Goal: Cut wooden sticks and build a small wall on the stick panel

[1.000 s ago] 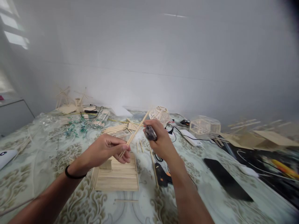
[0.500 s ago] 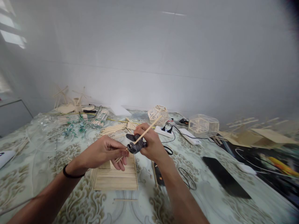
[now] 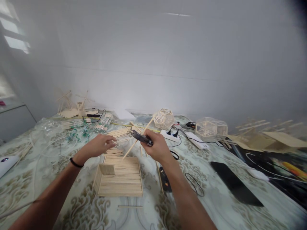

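My right hand is closed round a small dark cutter and a thin wooden stick that slants down to the left. My left hand reaches forward over a pile of loose sticks, its fingertips touching them; the fingers are curled and I cannot see anything held. Below both hands a flat panel of glued sticks with a small raised wall lies on the patterned tablecloth.
A black glue gun and its cable lie right of the panel. Behind are stick polyhedra, a white power strip, a black phone, stick windmill models at the back left, and a single stick near me.
My left hand let go of the stick and moved forward to the stick pile. My right hand now holds the stick together with the cutter, turned flatter.
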Demonstrator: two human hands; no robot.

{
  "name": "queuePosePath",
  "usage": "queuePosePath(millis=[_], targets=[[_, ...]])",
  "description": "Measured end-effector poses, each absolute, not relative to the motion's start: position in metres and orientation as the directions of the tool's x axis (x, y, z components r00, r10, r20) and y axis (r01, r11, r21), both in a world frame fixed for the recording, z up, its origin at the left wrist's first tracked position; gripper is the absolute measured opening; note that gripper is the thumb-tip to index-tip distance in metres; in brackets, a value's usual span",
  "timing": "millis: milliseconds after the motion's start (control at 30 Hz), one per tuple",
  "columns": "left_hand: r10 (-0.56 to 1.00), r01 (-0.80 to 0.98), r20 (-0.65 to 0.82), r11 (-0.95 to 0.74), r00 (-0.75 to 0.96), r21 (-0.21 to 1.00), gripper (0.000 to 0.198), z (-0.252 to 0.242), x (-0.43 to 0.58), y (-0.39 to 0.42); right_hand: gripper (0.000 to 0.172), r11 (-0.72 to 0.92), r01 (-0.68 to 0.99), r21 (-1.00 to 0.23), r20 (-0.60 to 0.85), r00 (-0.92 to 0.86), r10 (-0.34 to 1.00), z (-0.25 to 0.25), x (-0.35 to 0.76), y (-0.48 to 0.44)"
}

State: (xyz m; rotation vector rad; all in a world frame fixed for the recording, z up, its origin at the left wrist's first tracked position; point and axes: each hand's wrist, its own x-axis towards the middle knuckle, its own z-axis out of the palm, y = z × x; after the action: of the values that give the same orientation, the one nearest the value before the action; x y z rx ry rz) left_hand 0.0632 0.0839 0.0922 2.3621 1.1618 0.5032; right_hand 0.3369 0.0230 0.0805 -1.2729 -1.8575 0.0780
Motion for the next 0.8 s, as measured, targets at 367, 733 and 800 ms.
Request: queuePosePath(millis=[367,733,800], targets=[[0.584,-0.119,0.270,-0.283,0.765,0.952,0.058,0.118,0.071,0.041,0.015,0.563,0.679,-0.471,0.575,-0.248,0.780,0.079,0.314,0.018],[0.488,-0.133,0.127,-0.023,0.864,0.991,0.072,0.117,0.077,0.029,0.020,0.743,0.526,-0.413,0.681,-0.363,0.636,0.070,0.297,0.015],[0.481,-0.119,0.110,-0.013,0.870,0.993,0.072,0.117,0.077,0.027,0.021,0.778,0.501,-0.379,0.728,-0.359,0.585,0.066,0.296,0.017]])
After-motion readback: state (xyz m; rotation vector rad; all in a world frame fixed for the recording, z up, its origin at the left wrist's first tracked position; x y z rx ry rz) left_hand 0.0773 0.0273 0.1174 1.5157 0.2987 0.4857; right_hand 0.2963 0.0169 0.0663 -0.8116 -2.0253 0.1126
